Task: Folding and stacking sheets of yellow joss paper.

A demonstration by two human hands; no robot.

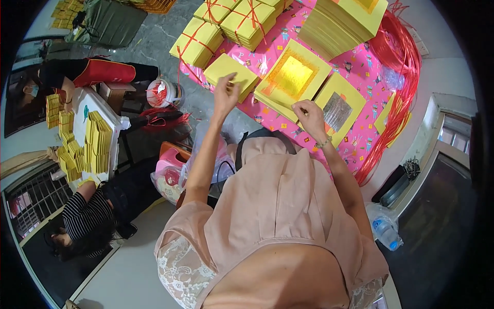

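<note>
My left hand (pixel 226 97) is over a small stack of plain yellow paper (pixel 242 77) near the table's front edge, its fingers partly bent and apart, with nothing seen in them. Right of that stack lies a pile of yellow paper with a gold foil square (pixel 293 74) on its top sheet. At the pile's near right corner is my right hand (pixel 310 118), fingers curled and pressed together. Whatever they pinch is too small to make out. Beside it, a yellow sheet with a silver foil square (pixel 337 110) lies partly behind my right hand.
Yellow bundles tied with red string (pixel 198 40) and a tall paper stack (pixel 334 28) stand at the back of the pink table (pixel 360 67). Red strands (pixel 401 67) hang along its right side. Two people work at a white table (pixel 82 110) on the left, near a bucket (pixel 167 95).
</note>
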